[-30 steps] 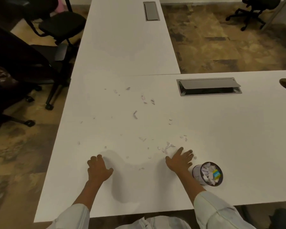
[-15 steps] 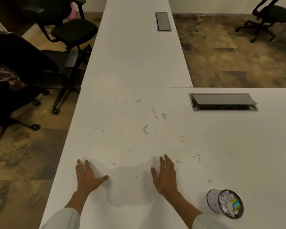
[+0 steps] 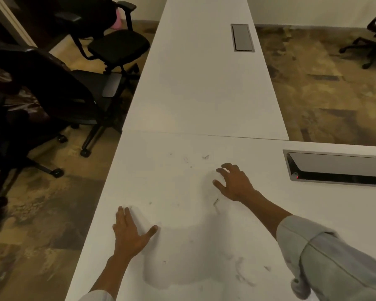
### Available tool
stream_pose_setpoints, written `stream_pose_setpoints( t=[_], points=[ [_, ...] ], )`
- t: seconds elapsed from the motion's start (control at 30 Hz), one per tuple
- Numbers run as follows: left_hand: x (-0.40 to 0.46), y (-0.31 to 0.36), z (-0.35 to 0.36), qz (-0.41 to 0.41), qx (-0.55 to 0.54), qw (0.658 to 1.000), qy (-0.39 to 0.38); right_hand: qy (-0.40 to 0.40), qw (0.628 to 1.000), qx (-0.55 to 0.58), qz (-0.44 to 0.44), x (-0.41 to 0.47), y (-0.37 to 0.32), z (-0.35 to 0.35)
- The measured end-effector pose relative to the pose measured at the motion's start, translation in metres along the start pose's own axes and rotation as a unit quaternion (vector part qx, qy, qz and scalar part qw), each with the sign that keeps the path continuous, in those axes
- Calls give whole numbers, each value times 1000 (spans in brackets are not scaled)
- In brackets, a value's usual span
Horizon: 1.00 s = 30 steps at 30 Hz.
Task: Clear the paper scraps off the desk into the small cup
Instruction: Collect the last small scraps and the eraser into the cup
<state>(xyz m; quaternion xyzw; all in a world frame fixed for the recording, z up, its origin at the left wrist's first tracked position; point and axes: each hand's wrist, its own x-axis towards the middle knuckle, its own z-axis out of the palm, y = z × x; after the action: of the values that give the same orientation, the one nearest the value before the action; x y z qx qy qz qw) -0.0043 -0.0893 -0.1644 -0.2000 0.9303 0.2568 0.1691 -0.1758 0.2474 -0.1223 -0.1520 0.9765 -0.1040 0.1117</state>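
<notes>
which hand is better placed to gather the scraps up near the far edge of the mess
The right hand. It is already reached out among the far paper scraps, fingers curled above the desk. The left hand lies flat near the desk's left edge, well short of them.

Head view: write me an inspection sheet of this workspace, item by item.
Surface: white L-shaped desk, smooth.
Job's things: small paper scraps scattered over the near section; cup not in view.
Clutter: nothing seen besides the scraps.
Hands: left hand flat on the desk, fingers straight; right hand reaching forward, fingers loosely curved over the scraps, holding nothing visible.
Cables: nothing seen; near cable hatch with its lid raised, far cable hatch closed.
Surroundings: black office chairs at left, patterned floor.
</notes>
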Motion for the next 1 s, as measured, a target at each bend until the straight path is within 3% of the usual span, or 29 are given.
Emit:
stream_pose_setpoints(
  t=[0.17, 0.43, 0.57, 0.77, 1.0],
  points=[
    [10, 9, 20, 14, 43, 999, 27, -40, 981, -87, -169, 87, -69, 17],
    [39, 6, 5, 67, 103, 991, 45, 1, 957, -150, -250, 175, -114, 49],
    [40, 4, 8, 65, 112, 991, 19, 8, 969, -121, -217, 171, -77, 43],
    [17, 33, 24, 61, 106, 992, -8, 94, 992, -34, -80, 112, 6, 43],
    [-11, 69, 46, 135, 132, 981, -50, 168, 985, 49, -1, 38, 13, 66]
  ],
)
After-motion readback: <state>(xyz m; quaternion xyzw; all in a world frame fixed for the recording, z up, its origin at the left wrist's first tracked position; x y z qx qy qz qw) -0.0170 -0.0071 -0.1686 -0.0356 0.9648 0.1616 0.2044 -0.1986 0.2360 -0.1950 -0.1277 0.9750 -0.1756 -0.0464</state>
